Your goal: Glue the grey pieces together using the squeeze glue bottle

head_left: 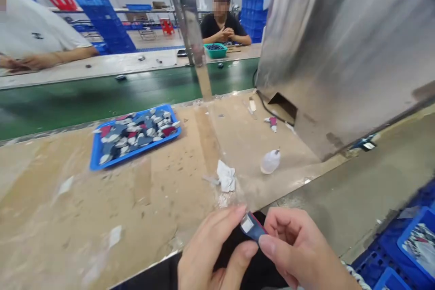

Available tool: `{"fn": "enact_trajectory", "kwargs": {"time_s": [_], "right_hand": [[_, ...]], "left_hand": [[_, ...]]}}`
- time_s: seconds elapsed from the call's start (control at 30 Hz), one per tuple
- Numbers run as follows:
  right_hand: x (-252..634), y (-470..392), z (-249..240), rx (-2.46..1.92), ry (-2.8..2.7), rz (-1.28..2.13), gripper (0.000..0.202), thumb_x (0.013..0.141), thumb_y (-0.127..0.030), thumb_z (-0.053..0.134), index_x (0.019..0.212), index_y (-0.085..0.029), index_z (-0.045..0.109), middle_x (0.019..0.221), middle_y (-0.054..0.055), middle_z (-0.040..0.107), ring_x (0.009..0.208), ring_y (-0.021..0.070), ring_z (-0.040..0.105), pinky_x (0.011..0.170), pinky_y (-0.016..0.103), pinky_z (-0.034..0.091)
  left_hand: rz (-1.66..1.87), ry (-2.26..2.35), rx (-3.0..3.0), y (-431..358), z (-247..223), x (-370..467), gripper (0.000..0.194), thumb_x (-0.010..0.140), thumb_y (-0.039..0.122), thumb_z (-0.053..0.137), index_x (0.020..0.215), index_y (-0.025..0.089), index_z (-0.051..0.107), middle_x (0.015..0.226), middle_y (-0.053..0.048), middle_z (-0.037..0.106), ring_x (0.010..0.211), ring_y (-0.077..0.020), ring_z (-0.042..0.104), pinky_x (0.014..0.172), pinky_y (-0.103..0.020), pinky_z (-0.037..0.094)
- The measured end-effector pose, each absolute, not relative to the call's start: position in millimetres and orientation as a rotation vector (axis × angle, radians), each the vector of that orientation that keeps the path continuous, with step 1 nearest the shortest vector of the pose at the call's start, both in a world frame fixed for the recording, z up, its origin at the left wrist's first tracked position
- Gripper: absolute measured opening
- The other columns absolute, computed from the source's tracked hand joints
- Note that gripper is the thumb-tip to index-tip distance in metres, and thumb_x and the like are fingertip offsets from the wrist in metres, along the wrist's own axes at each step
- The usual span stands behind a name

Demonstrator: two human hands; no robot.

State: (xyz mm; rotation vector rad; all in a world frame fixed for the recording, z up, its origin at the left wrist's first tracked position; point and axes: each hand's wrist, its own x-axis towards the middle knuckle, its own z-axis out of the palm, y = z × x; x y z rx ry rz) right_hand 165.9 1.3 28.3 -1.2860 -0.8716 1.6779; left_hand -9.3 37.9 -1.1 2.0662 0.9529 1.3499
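A small dark blue piece (253,229) with a pale rectangular patch and a red edge is held between both hands at the front edge of the table. My left hand (217,244) grips its left end with fingers and thumb. At its right end, my right hand (295,244) pinches it between thumb and curled fingers. Just beyond the hands lies a crumpled white tissue (226,176). A white bottle with a thin tip (271,161) lies farther right. Similar blue, red and white pieces fill a blue tray (93,154) at the left.
A metal housing (340,54) rises at the right, with a red and white piece (272,123) near its base. A green conveyor (152,93) crosses behind the table. Two people sit beyond it, one near a green basket (216,53). Blue crates (377,244) stand lower right.
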Motion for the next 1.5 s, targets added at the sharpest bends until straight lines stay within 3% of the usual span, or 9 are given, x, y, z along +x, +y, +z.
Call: {"fn": "enact_trajectory", "kwargs": {"time_s": [0.27, 0.57, 0.67, 0.87, 1.07, 1.2, 1.27, 1.37, 1.5], "right_hand": [[148.1, 12.2, 9.5, -1.116, -0.91, 1.943, 0.052, 0.081, -0.057, 0.078, 0.07, -0.02, 0.044, 0.051, -0.01, 0.038, 0.04, 0.0028, 0.031, 0.038, 0.015, 0.023], [139.2, 21.8, -3.9, -1.223, -1.094, 1.916, 0.042, 0.088, -0.053, 0.069, 0.073, -0.019, 0.048, 0.057, -0.007, 0.043, 0.043, 0.005, 0.036, 0.041, 0.018, 0.026], [152.2, 14.9, -16.6, -1.416, -1.223, 1.636, 0.041, 0.085, -0.056, 0.071, 0.075, -0.018, 0.057, 0.061, -0.003, 0.049, 0.053, 0.01, 0.043, 0.05, 0.023, 0.031], [212.2, 11.6, -48.3, -1.726, -0.684, 0.476, 0.049, 0.072, -0.056, 0.085, 0.098, -0.023, 0.06, 0.09, 0.003, 0.059, 0.077, 0.0202, 0.056, 0.071, 0.032, 0.048], [246.7, 44.9, -60.5, -1.574, -1.041, 0.462, 0.089, 0.06, -0.056, 0.092, 0.134, -0.025, 0.053, 0.133, 0.013, 0.058, 0.117, 0.0351, 0.053, 0.1, 0.049, 0.041], [244.0, 61.5, -60.9, -1.639, -1.164, 0.491, 0.096, 0.065, -0.057, 0.089, 0.145, -0.026, 0.045, 0.138, 0.012, 0.061, 0.119, 0.0369, 0.056, 0.099, 0.052, 0.044], [239.5, 65.8, -59.4, -1.747, -1.189, 0.523, 0.087, 0.07, -0.063, 0.084, 0.141, -0.026, 0.051, 0.134, 0.011, 0.065, 0.113, 0.0368, 0.061, 0.101, 0.054, 0.043], [234.4, 67.4, -57.3, -1.855, -1.269, 0.579, 0.058, 0.078, -0.069, 0.073, 0.117, -0.026, 0.07, 0.128, 0.01, 0.07, 0.109, 0.0375, 0.065, 0.102, 0.055, 0.043], [227.9, 59.6, -56.1, -1.84, -1.203, 0.497, 0.049, 0.077, -0.067, 0.075, 0.105, -0.026, 0.074, 0.114, 0.008, 0.075, 0.103, 0.0364, 0.068, 0.091, 0.051, 0.051]], "left_hand": [[1.406, 0.962, 1.934, 30.6, -4.0, -29.9, 0.03, 0.094, 0.003, 0.065, 0.118, 0.021, 0.07, 0.111, -0.005, 0.074, 0.104, -0.0165, 0.07, 0.093, -0.024, 0.058], [1.316, 0.968, 2.067, 41.2, -17.4, -43.9, 0.027, 0.095, 0.002, 0.062, 0.113, 0.02, 0.07, 0.107, -0.005, 0.077, 0.102, -0.018, 0.074, 0.092, -0.026, 0.062], [1.25, 1.023, 2.159, 56.1, -24.8, -56.0, 0.024, 0.096, 0.005, 0.059, 0.113, 0.02, 0.068, 0.109, -0.005, 0.077, 0.103, -0.0166, 0.075, 0.094, -0.022, 0.061], [1.107, 1.151, 2.212, 79.5, -29.6, -77.0, 0.023, 0.099, 0.007, 0.053, 0.109, 0.021, 0.066, 0.11, -0.006, 0.076, 0.106, -0.0175, 0.074, 0.093, -0.024, 0.061], [1.094, 1.296, 2.212, 68.4, -28.6, -69.1, 0.018, 0.097, 0.028, 0.068, 0.114, 0.022, 0.065, 0.115, -0.009, 0.073, 0.107, -0.0216, 0.073, 0.088, -0.028, 0.063], [1.125, 1.465, 2.237, 60.4, -35.4, -63.1, 0.018, 0.099, 0.018, 0.063, 0.116, 0.022, 0.067, 0.109, -0.009, 0.072, 0.1, -0.0197, 0.073, 0.082, -0.026, 0.063], [1.174, 1.548, 2.242, 58.1, -40.9, -62.9, 0.023, 0.1, 0.017, 0.061, 0.123, 0.021, 0.065, 0.109, -0.008, 0.075, 0.098, -0.0194, 0.075, 0.084, -0.024, 0.064], [1.265, 1.642, 2.227, 56.5, -48.1, -63.2, 0.018, 0.102, 0.019, 0.059, 0.12, 0.018, 0.063, 0.109, -0.008, 0.077, 0.098, -0.0189, 0.077, 0.087, -0.022, 0.063], [1.312, 1.596, 2.402, 56.6, -51.7, -60.9, 0.014, 0.099, 0.008, 0.063, 0.111, 0.014, 0.067, 0.112, -0.01, 0.077, 0.101, -0.019, 0.077, 0.094, -0.023, 0.061]]}}
